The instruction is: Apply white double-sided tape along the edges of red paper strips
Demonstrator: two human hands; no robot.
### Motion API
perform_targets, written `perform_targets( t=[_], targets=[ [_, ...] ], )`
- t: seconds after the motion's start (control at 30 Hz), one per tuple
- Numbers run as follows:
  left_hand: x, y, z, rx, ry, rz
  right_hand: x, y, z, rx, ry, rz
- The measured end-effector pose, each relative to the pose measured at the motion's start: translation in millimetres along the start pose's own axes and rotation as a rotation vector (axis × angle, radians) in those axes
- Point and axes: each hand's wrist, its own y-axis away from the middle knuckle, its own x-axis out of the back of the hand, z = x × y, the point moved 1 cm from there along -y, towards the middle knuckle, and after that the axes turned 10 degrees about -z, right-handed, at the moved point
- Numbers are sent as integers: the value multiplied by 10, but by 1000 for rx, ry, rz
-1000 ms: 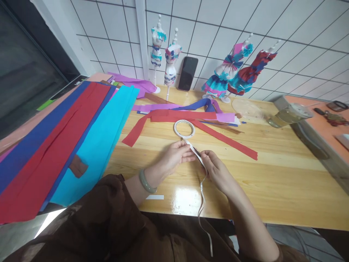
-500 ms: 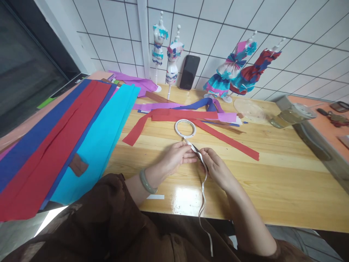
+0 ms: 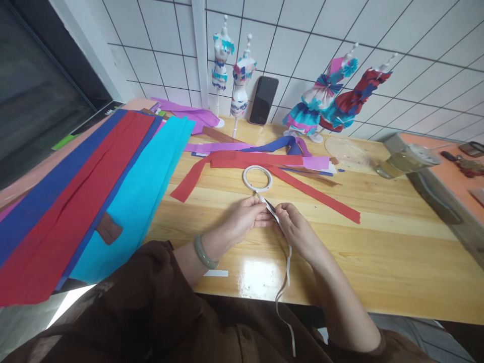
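Observation:
Both hands meet over the wooden table point(image 3: 378, 252). My left hand point(image 3: 245, 218) and my right hand point(image 3: 297, 229) pinch a thin white tape strip point(image 3: 269, 206) that runs from a white tape roll point(image 3: 257, 178) lying flat just beyond my fingers. Below my right hand the strip's loose tail point(image 3: 284, 292) hangs over the table's near edge. A green bangle point(image 3: 203, 253) sits on my left wrist. A long red paper strip point(image 3: 313, 191) lies beside the roll.
Wide blue, red and cyan paper sheets point(image 3: 94, 201) cover the left. Several small dressed mannequins point(image 3: 242, 85), a dark phone point(image 3: 263, 100) and purple and blue strips point(image 3: 264, 147) stand at the back. A clear lid point(image 3: 346, 149), a cup point(image 3: 410, 157) and an orange surface point(image 3: 454, 176) are to the right.
My hands have moved slightly closer together on the strip. The hanging tail has shifted a little to the right. The roll has not moved.

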Motion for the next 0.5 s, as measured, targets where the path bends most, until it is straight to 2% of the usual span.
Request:
perform_targets(
  t=[0.17, 0.5],
  targets=[
    [0, -2, -11, 13, 2, 1, 3, 19, -41, -21, 128, 26],
    [-72, 10, 25, 83, 34, 95, -3, 51, -66, -64, 226, 48]
  ],
)
